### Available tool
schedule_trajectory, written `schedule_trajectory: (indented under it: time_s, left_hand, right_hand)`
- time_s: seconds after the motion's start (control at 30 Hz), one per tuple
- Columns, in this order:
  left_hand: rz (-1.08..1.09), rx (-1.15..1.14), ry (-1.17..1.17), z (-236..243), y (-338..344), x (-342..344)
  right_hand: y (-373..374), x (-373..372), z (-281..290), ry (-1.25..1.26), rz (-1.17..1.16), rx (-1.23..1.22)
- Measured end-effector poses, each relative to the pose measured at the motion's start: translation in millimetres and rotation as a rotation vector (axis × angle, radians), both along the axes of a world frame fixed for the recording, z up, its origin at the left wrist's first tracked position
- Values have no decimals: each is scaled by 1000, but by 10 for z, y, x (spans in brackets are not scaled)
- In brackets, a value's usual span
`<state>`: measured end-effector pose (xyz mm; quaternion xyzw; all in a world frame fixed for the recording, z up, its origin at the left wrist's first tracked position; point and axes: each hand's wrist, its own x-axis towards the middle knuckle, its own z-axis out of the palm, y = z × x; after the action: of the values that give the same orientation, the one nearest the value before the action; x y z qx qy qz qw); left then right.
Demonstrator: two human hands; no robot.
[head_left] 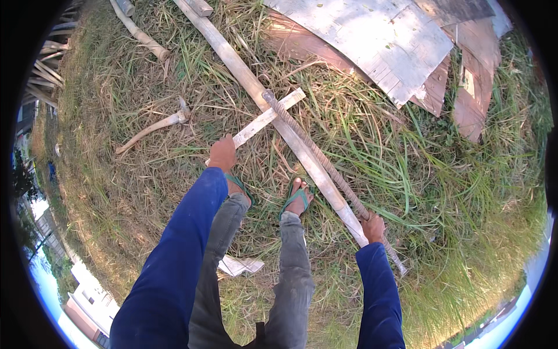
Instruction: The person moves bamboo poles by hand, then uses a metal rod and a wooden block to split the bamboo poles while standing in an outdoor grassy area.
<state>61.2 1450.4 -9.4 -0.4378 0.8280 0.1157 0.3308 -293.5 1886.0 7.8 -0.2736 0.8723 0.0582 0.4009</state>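
My left hand (223,153) is closed round the near end of a short, pale wooden strip (251,128). That strip crosses a long, weathered wooden pole (308,157) lying diagonally over the grass. In my right hand (373,227) is a long, ribbed steel bar (331,167), gripped near its lower end, which looks flattened. The bar runs alongside the pole, and its upper end meets the strip where strip and pole cross. Whether the bar's tip sits under or against the strip, I cannot tell. A hammer (165,122) with a wooden handle lies on the grass to the left.
Worn plywood sheets (372,41) lie at the far right. Another wooden pole (139,35) rests at the far left, near a pile of poles (46,75). My sandalled feet (297,198) stand left of the long pole. A white scrap (239,265) lies between my legs.
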Motion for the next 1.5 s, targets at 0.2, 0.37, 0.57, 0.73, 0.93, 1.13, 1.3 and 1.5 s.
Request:
schedule_trajectory:
  time_s: [0.2,0.37,0.57,0.73,0.93,1.13,1.3,1.5]
  left_hand:
    - [-157,-72,132,-174,-284,31]
    - [-211,-21,43,142,-426,-130]
    - [-127,73,162,675,-491,-739]
    - [312,420,444,1009,-36,-1061]
    - [332,380,422,1440,418,-492]
    - [455,459,330,2125,822,187]
    - [698,439,357,2333,1306,1415]
    - [1011,365,245,3038,2654,2229]
  right_hand:
    - [365,480,-697,-157,-281,-230]
    - [604,1331,155,-150,-315,-112]
    - [943,1746,1660,-267,-474,68]
    - [1115,1683,2600,-374,-654,102]
    - [1485,1990,3430,-317,-757,100]
    - [1936,2403,3983,-319,-952,139]
    - [2416,2585,4371,-317,-1064,158]
    - [3339,2823,4561,-194,-1094,96]
